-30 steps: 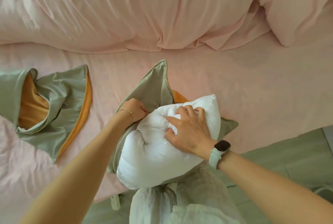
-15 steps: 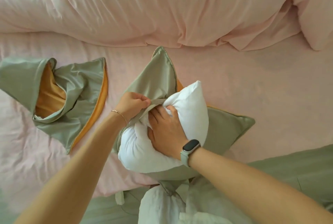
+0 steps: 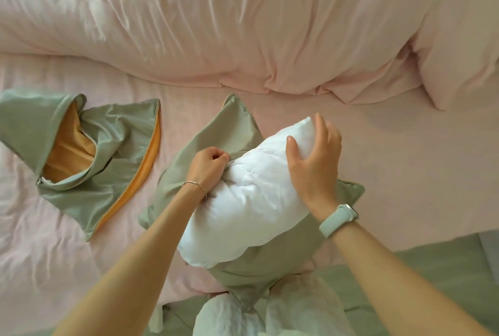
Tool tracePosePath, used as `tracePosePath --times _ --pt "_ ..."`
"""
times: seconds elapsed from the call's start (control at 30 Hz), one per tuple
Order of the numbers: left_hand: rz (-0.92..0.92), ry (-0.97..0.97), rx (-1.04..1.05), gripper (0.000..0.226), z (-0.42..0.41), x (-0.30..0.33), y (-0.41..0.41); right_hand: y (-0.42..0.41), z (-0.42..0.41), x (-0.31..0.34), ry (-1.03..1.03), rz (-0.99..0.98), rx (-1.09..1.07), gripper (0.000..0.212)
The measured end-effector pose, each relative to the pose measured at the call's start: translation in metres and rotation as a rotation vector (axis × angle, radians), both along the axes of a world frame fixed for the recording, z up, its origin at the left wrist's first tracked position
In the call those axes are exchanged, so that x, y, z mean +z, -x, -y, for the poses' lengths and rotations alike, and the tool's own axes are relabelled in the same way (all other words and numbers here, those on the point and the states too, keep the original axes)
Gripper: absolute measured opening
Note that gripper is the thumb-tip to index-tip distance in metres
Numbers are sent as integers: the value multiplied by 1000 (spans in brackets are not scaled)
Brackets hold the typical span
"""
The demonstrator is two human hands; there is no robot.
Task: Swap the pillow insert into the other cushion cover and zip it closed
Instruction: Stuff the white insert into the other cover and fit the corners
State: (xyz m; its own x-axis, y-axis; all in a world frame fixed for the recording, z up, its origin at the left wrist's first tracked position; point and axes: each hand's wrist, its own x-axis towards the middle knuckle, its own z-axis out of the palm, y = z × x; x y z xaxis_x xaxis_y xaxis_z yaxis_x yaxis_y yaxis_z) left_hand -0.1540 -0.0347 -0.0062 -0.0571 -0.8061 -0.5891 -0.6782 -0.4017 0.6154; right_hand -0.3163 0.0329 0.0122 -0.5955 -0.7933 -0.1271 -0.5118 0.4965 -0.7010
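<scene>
Spanning the whole far side, a rumpled pink duvet (image 3: pixel 216 25) lies bunched across the bed (image 3: pixel 405 152), with a pink pillow (image 3: pixel 464 46) at the far right. Pink sheet covers the rest of the bed, creased at the near left.

Centre, near edge of bed: white pillow insert (image 3: pixel 251 200), plump, partly inside a sage-green cushion cover (image 3: pixel 216 141). Cover's near-right part wraps the insert's lower end; one corner points far, another sticks out to the right. A sliver of orange shows at the far corner. Most of the insert's top face is bare.

Left of that, well apart: second cushion cover (image 3: pixel 108 163), same green with orange lining, lying flat and crumpled, its mouth gaping toward the left so the orange inside shows. Orange edge runs along its right side.

Right hand (image 3: pixel 316 163): fingers spread and loosely curved, resting over the far-right end of the insert, not gripping; fingertips blurred. Pale green watch (image 3: pixel 339 219) on that wrist.

Left hand (image 3: pixel 209 167): fingers curled tight, pinching the green cover's edge where it meets the insert's left side. Thin bracelet (image 3: pixel 195 185) on that wrist.

Near edge, below the insert: pale clothing (image 3: pixel 243 316) of the person, and green floor (image 3: pixel 445 281) at near right.
</scene>
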Motion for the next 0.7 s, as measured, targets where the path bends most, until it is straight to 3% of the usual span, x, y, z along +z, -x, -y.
tracePosePath --times 0.1,0.2,0.27,0.4,0.57,0.7 --pt "-19 -22 -12 24 2 2 -9 -21 -17 7 62 140 138 65" --pt "-59 -64 49 26 10 4 -27 -47 -35 11 125 -21 328 66" --pt "-87 -69 50 27 12 5 -36 -53 -42 14 130 -172 332 66" --pt "-85 -56 17 26 7 2 -40 -58 -36 8 104 -95 298 64" --pt "-141 -138 119 26 18 -6 -59 -85 -19 -15 12 -113 699 55" --pt "-183 -59 204 30 21 -2 -74 -120 -8 -26 -31 -70 902 53"
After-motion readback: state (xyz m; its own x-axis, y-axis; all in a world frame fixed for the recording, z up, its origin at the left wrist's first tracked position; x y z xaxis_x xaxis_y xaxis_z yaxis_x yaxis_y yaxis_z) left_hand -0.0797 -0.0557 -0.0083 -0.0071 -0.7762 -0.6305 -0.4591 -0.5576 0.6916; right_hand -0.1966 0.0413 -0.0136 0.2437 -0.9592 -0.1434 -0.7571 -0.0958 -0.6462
